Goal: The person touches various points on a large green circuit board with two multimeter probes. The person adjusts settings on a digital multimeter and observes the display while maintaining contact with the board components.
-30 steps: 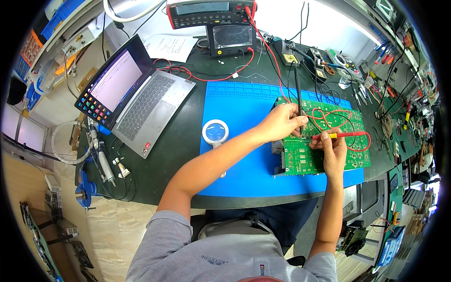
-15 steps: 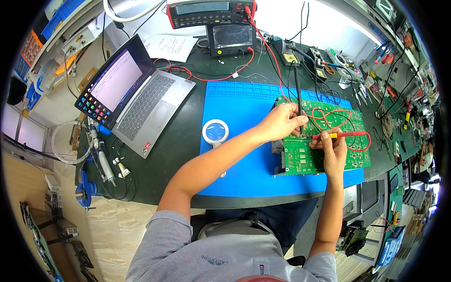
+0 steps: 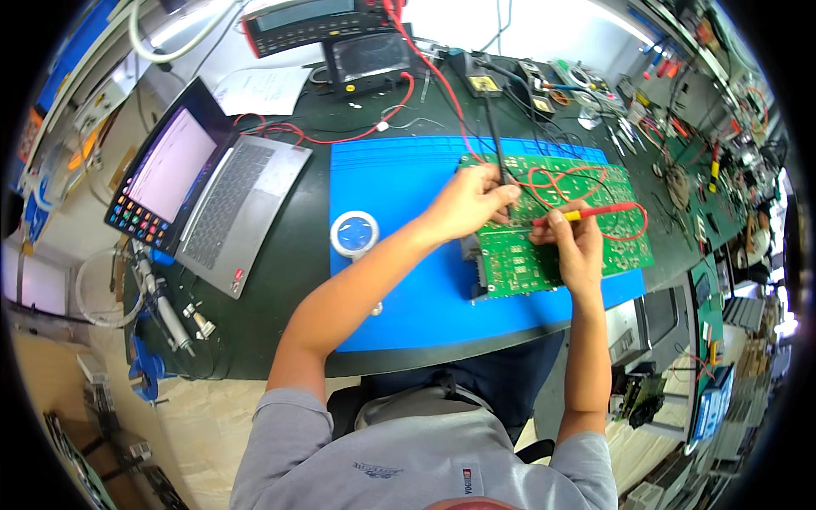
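Observation:
A green circuit board (image 3: 527, 276) lies on the blue mat (image 3: 399, 319), with dark parts along its left underside. My left hand (image 3: 469, 202) is closed around a black test probe (image 3: 495, 144), which stands nearly upright over the board's upper left part. Between the fingertips of my right hand (image 3: 578, 251) is a red test probe (image 3: 610, 209) with a yellow band, held almost level and pointing left. Both probe tips are close together at the board; whether they touch it is too small to tell. The red lead (image 3: 544, 184) loops across the board.
Left of the board lies a round white magnifier (image 3: 354, 234), partly under my left forearm. An open laptop (image 3: 225, 208) stands at the left. At the back are a bench meter (image 3: 319, 27), a sheet of paper (image 3: 262, 90) and a soldering iron stand (image 3: 483, 83). Cables and tools crowd the right.
The whole view has shifted, so the bench appears farther left and higher. Relative to the board, both hands and their probes keep about the same places.

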